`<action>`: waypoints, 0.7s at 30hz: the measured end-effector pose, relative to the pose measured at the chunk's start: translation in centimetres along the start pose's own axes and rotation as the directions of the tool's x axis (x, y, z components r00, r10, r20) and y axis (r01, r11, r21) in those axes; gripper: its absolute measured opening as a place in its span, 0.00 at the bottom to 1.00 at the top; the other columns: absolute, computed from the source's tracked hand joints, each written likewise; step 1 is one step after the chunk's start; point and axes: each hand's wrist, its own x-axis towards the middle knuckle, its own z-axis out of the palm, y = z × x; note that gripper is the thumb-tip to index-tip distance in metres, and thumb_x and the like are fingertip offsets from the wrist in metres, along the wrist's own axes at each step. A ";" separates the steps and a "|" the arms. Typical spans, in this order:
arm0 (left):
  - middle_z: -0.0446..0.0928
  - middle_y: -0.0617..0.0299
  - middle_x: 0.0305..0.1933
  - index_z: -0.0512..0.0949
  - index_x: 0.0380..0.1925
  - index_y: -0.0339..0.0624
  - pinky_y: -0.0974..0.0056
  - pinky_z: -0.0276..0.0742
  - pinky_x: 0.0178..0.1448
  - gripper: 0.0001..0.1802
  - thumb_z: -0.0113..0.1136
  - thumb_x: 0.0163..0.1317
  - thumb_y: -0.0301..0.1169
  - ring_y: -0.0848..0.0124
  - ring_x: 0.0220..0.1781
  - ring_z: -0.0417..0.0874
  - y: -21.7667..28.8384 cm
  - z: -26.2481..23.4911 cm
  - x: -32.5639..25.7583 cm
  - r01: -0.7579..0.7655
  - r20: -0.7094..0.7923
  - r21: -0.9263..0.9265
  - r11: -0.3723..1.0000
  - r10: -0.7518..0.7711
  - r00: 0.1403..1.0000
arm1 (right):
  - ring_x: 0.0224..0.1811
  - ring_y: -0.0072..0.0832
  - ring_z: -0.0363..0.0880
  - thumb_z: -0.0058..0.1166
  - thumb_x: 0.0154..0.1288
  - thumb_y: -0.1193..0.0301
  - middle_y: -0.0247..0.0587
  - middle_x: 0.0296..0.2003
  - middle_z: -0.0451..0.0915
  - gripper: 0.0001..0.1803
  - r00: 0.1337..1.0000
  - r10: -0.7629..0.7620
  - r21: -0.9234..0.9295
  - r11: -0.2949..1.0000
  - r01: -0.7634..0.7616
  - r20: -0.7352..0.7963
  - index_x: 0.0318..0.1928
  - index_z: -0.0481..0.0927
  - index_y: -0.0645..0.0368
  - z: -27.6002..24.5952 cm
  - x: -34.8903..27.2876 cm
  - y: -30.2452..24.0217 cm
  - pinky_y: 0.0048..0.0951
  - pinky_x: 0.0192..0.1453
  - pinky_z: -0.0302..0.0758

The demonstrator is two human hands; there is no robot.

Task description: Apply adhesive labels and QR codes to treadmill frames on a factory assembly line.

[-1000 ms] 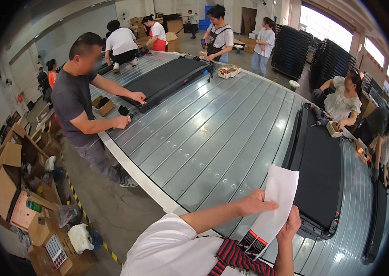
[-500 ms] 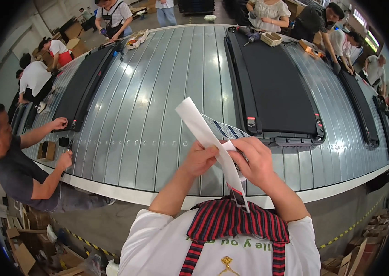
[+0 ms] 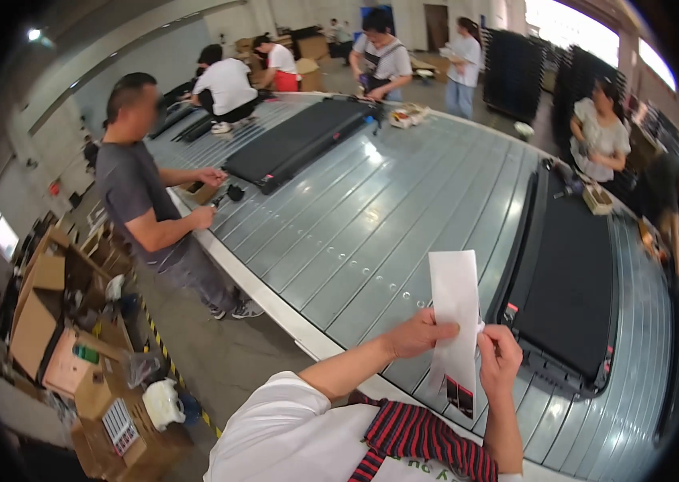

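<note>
A long white paper strip [image 3: 453, 289] stands upright before me, with a dark and red printed patch near its lower end. My left hand [image 3: 420, 334] grips it at its left edge, thumb lying across the front. At its right edge, my right hand [image 3: 501, 357] is closed in a pinch, a small white bit of paper [image 3: 481, 327] showing at the fingertips. Whether that bit is joined to the strip I cannot tell. Just right of my hands lies a long black panel [image 3: 568, 273] with red marks at its near corners.
The ribbed metal tabletop [image 3: 339, 209] has a white edge [image 3: 275, 309]. Another black panel [image 3: 299, 145] lies farther left, beside a person in a dark shirt [image 3: 134, 173]. Other people stand round the far side. Cardboard boxes [image 3: 98, 402] crowd the floor at left, past a yellow-black floor line [image 3: 159, 337].
My view has swung left, so the table and people sit farther right in it. The strip has turned more upright and face-on. The blue-printed sheet behind it no longer shows.
</note>
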 end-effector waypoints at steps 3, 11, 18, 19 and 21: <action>0.73 0.61 0.46 0.70 0.47 0.38 0.65 0.68 0.54 0.17 0.53 0.59 0.32 0.73 0.49 0.73 0.1 3.1 -0.1 -0.010 -0.063 -0.054 0.998 0.006 0.998 | 0.25 0.16 0.68 0.50 0.57 0.79 0.32 0.24 0.73 0.02 0.979 0.202 0.237 0.949 -0.206 0.044 0.31 0.74 0.65 -1.3 -1.2 1.2 0.18 0.30 0.67; 0.76 0.63 0.41 0.72 0.44 0.37 0.69 0.72 0.46 0.16 0.55 0.57 0.33 0.76 0.41 0.75 -3.7 7.9 2.7 -0.018 -0.193 0.339 0.941 0.088 0.977 | 0.26 0.13 0.68 0.46 0.62 0.76 0.29 0.25 0.73 0.05 0.983 0.166 0.270 0.953 -0.139 -0.079 0.31 0.72 0.65 -5.8 -1.9 3.3 0.15 0.30 0.67; 0.78 0.61 0.34 0.74 0.40 0.34 0.69 0.72 0.41 0.16 0.57 0.53 0.31 0.77 0.34 0.76 -4.7 8.9 5.5 -0.043 -0.363 0.521 0.852 0.267 0.893 | 0.22 0.17 0.66 0.47 0.60 0.75 0.32 0.23 0.71 0.05 0.906 0.258 0.340 0.930 -0.139 -0.336 0.28 0.71 0.62 -11.2 -1.0 4.0 0.18 0.27 0.65; 0.78 0.61 0.34 0.74 0.40 0.34 0.69 0.72 0.41 0.16 0.57 0.53 0.31 0.77 0.34 0.76 -4.9 9.2 5.8 -0.046 -0.359 0.522 0.852 0.269 0.894 | 0.22 0.20 0.67 0.48 0.58 0.77 0.35 0.22 0.71 0.04 0.943 0.074 0.078 0.996 -0.051 -0.326 0.27 0.71 0.63 -11.2 -1.2 3.9 0.20 0.26 0.66; 0.78 0.62 0.32 0.76 0.37 0.35 0.69 0.72 0.38 0.14 0.58 0.50 0.30 0.77 0.33 0.76 -6.0 9.8 6.8 0.111 -0.360 0.645 0.756 0.173 0.917 | 0.21 0.31 0.69 0.50 0.52 0.80 0.42 0.22 0.72 0.01 0.954 -0.214 -0.306 0.941 0.144 -0.209 0.26 0.72 0.64 -10.3 -1.3 2.8 0.27 0.26 0.68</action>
